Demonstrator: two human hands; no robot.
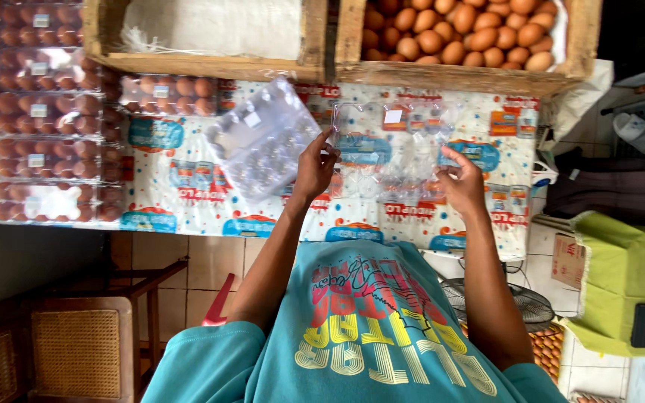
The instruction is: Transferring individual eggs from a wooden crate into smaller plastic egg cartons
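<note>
Fingers [325, 143] of left hand [313, 170] pinch the edge of an empty clear carton [393, 153] lying open on the table [188, 186]; right hand [463, 183] fingers grip its near-right edge. A second carton [263, 138] lies tilted just beside. Risk: flimsy plastic may buckle or slide on the printed cover. Egg crate [457, 33] sits behind.

The person wore a teal short-sleeved T-shirt [382, 336] with a large printed graphic across it in yellow, pink and red block lettering, overlaid by thin dark scribbled lines. The sleeves ended above the elbows, leaving both forearms bare. The left hand [313, 168] and right hand [463, 181] were ungloved, with no rings or watch visible.
</note>
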